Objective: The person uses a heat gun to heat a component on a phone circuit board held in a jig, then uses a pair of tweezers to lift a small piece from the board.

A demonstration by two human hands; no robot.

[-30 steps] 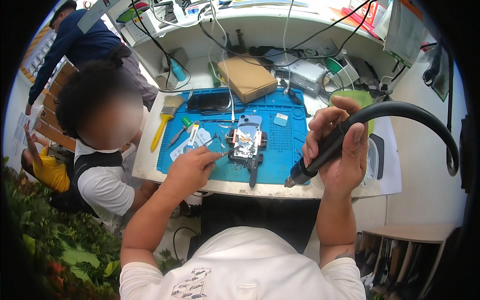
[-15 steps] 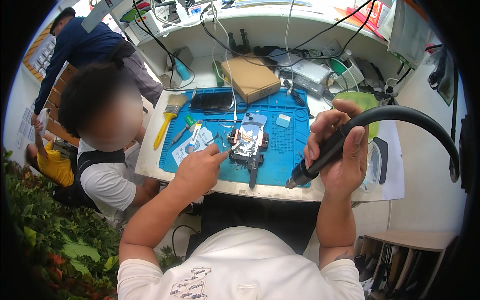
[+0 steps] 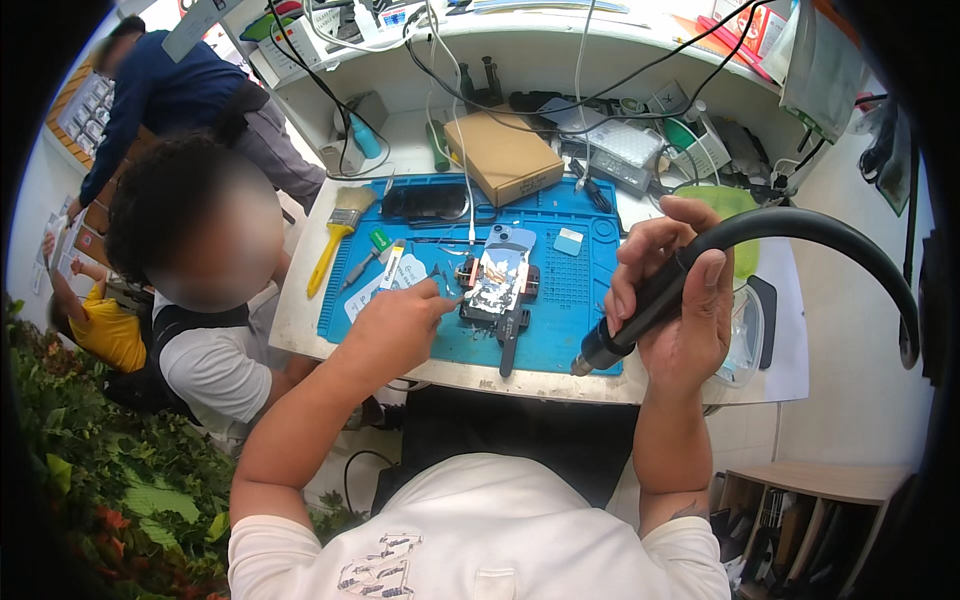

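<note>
A phone (image 3: 507,257) with a blue upper back and a white, shattered lower part sits in a dark clamp holder (image 3: 509,347) on a blue work mat (image 3: 455,352). My left hand (image 3: 398,325) is closed in a pinch at the phone's lower left edge; whatever is between the fingertips is too small to make out. In my right hand (image 3: 690,320) is a black hot air gun (image 3: 655,297), its hose arching off to the right. The metal nozzle points down and left over the table's front edge, apart from the phone.
Left on the mat are a yellow brush (image 3: 335,240), a green-handled screwdriver (image 3: 370,255) and a dark phone (image 3: 425,201). Behind stands a cardboard box (image 3: 503,155). A green container (image 3: 735,210) is at the right, cables hang above, and a person (image 3: 215,345) sits close on the left.
My left hand has shifted very slightly, staying by the phone's edge. The right hand and hot air gun hold nearly still. The people at the left have moved a little.
</note>
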